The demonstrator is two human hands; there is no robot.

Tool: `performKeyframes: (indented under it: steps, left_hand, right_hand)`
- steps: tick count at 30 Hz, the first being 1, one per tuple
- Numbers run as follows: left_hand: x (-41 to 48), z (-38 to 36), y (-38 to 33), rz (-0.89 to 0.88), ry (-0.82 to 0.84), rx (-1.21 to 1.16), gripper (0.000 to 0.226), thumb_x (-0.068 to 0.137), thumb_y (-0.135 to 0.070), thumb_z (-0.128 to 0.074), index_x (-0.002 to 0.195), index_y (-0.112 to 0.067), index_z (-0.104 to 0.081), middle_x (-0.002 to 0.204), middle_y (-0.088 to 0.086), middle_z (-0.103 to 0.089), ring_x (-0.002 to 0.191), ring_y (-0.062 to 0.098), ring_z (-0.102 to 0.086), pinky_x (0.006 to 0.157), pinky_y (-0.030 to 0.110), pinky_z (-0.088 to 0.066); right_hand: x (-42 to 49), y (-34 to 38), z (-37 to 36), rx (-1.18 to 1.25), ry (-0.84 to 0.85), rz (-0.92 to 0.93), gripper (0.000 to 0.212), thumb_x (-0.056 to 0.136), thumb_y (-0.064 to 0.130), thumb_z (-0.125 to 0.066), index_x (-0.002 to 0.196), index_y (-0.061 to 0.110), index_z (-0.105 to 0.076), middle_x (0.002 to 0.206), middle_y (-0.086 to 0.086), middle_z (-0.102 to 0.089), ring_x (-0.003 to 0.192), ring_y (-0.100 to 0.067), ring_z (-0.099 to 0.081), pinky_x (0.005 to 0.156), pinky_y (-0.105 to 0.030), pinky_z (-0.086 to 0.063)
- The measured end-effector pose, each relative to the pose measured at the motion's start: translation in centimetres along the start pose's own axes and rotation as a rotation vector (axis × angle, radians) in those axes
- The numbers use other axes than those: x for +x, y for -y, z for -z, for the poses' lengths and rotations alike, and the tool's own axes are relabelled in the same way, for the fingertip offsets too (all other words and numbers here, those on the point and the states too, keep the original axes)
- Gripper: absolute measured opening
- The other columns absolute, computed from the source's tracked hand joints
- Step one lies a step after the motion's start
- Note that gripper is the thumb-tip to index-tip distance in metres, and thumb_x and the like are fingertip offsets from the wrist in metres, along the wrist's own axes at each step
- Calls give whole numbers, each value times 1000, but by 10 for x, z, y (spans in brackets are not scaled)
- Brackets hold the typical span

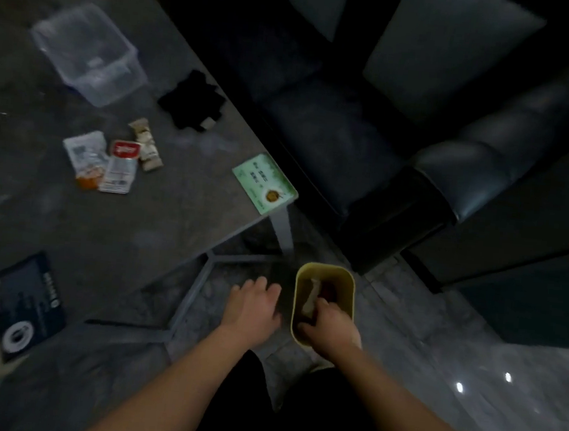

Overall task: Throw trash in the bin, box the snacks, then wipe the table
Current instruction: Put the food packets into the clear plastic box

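Our right hand [327, 322] dips into the yellow bin [323, 303], grip unclear; our left hand [252, 310] hangs open beside it, nearer the snack packets [112, 159] up-left on the table [109, 234]

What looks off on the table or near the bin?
Nothing spilled or damaged. Snack packets lie loose in an overlapping cluster beside the empty clear box; a black cloth sits crumpled by the table edge. Right hand is over the yellow bin.
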State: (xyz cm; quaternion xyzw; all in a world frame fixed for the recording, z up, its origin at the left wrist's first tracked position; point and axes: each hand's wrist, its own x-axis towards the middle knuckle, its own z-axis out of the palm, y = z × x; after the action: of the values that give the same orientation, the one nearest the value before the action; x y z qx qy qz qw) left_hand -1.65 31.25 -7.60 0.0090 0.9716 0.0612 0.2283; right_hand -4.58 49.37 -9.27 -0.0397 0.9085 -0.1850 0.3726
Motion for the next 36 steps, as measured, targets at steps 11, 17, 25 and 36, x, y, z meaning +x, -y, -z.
performKeyframes:
  steps: [11, 17, 25, 36]
  left_hand:
    - [-73, 37, 71, 338, -116, -130, 50, 86, -53, -51, 127, -24, -46, 124, 7, -52, 113, 30, -52, 91, 46, -42]
    - [-88, 61, 134, 373, -175, -182, 50, 88, -53, -48, 131, -29, -44, 126, 4, -51, 116, 27, -51, 94, 43, -42]
    - [-89, 96, 227, 354, -212, -228, 52, 91, -51, -49, 137, -27, -43, 129, 5, -50, 116, 27, -50, 94, 43, -42]
    - [-50, 117, 288, 433, -232, -330, 57, 92, -51, -52, 142, -29, -39, 137, 3, -49, 122, 23, -48, 97, 41, -42]
  right_hand:
    - [-9, 104, 33, -217, 7, 277, 47, 86, 48, -65, 125, 24, -57, 121, -4, -63, 109, -23, -62, 89, -42, -55]
    - [1, 175, 35, -250, -46, 323, 40, 84, 50, -63, 120, 34, -58, 116, 4, -62, 102, -15, -60, 82, -36, -56]
    - [19, 270, 30, -240, -175, 318, 43, 83, 50, -64, 120, 30, -60, 115, 4, -63, 102, -15, -61, 80, -35, -55]
    - [80, 341, 54, -251, -200, 365, 55, 84, 49, -71, 133, 31, -55, 125, 5, -62, 107, -13, -61, 81, -33, -56]
